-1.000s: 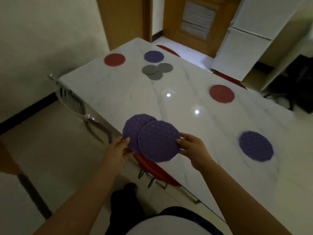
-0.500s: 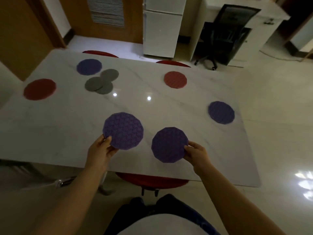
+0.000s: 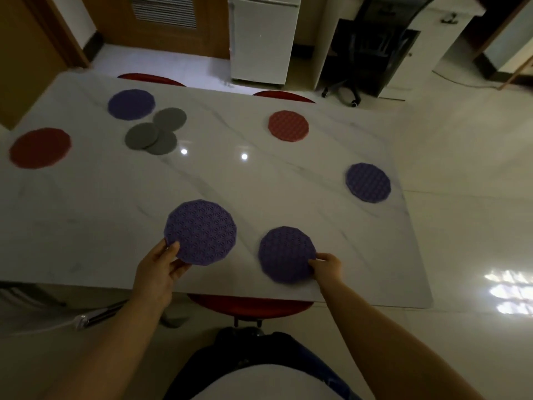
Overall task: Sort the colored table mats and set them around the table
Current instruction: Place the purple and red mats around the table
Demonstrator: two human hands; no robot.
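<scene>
My left hand [image 3: 161, 269] pinches the near edge of a purple round mat [image 3: 201, 231] held over the white marble table [image 3: 86, 203]. My right hand [image 3: 327, 265] grips the right edge of a second purple mat [image 3: 285, 254], which lies low at the table's near edge. Around the table lie another purple mat [image 3: 368, 182] at the right end, a purple mat [image 3: 131, 104] at the far left, a red mat [image 3: 288, 126] at the far side and a red mat [image 3: 39, 147] at the left end. Three grey mats [image 3: 155, 131] overlap in a pile.
Red stools stand under the near edge [image 3: 251, 306] and along the far side [image 3: 284, 96]. A metal chair frame [image 3: 95, 316] is at the near left. Beyond the table are a white fridge [image 3: 262, 39], a black office chair [image 3: 372, 50] and a wooden door.
The view has swung from the table's corner to face its long side. The two overlapping purple mats in my hands were pulled apart, left and right, and lowered towards the near edge.
</scene>
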